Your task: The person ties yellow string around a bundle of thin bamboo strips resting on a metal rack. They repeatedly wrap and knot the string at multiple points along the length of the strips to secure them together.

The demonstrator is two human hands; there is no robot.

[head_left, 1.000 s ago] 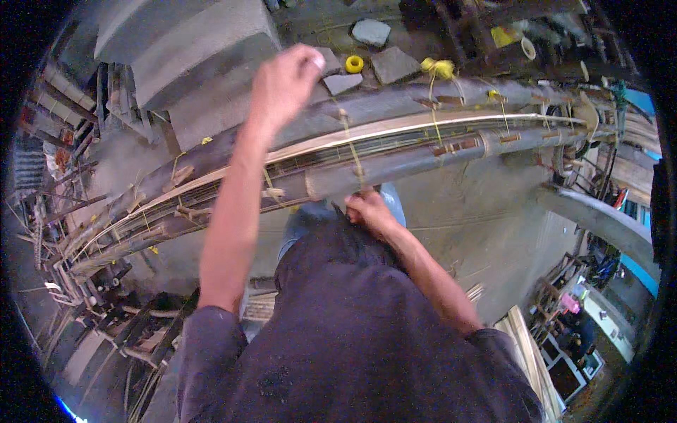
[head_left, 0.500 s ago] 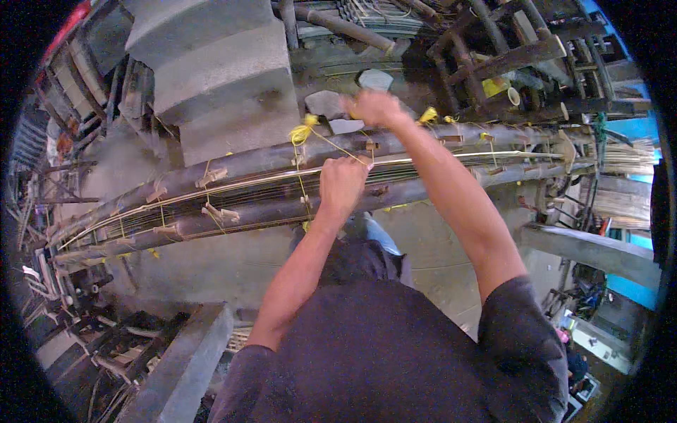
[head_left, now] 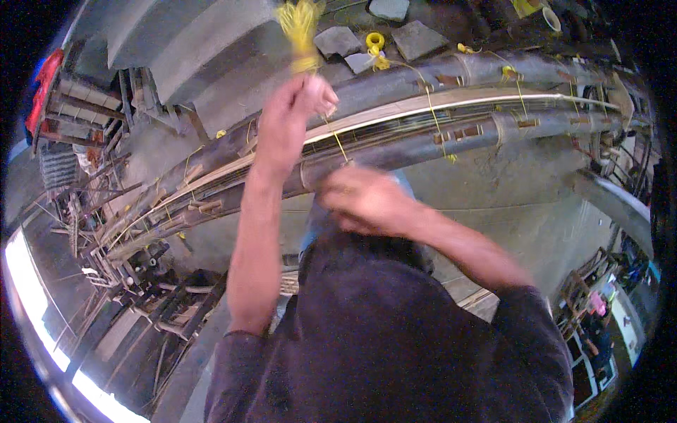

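My left hand (head_left: 300, 106) is closed, raised over the far pole (head_left: 395, 79). A bundle of yellow twine (head_left: 301, 32) sticks up out of its grip. My right hand (head_left: 363, 201) is smeared by motion beside the near pole (head_left: 402, 148), close to my body; whether it holds twine cannot be made out. Both thick, bamboo-like poles run side by side across the view. Long pale strips (head_left: 479, 99) and many thin dark strands lie between them. Yellow ties (head_left: 431, 113) cross from pole to pole, with small wooden pegs (head_left: 462, 132) along them.
Beyond the far pole lie flat grey stones (head_left: 417, 40) and a yellow ring-shaped roll (head_left: 375, 40). Concrete steps (head_left: 204, 49) rise at the far left. Wooden frames and loose timber (head_left: 176, 310) stand at the lower left. A person (head_left: 599, 335) is at the right edge.
My view has shifted. My left hand has left the strips and risen with the twine bundle. My right hand has come back from beyond the far pole to the near one.
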